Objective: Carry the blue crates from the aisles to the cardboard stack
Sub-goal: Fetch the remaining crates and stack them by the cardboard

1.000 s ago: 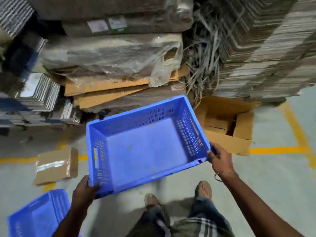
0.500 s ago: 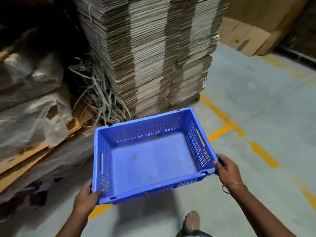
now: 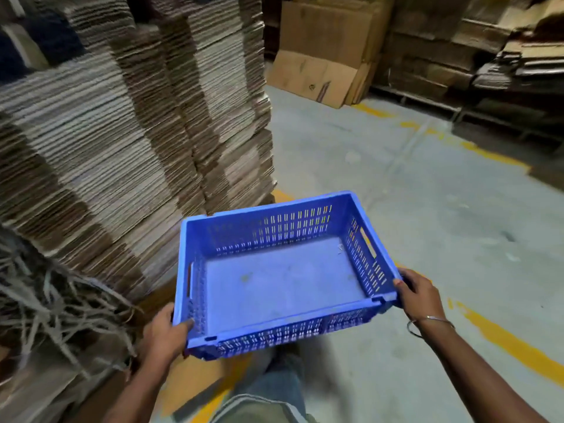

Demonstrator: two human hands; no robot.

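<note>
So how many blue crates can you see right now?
1. The blue crate is held up in front of the person, left hand and right hand gripping its near corners. More crates may sit outside the camera's view.

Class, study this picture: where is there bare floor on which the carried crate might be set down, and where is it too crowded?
Bare concrete floor lies ahead and right of the blue crate, between the tall cardboard stack and the yellow line. Crowded: loose strips at the stack's foot on the left, and leaning cartons with pallets along the far side.
</note>
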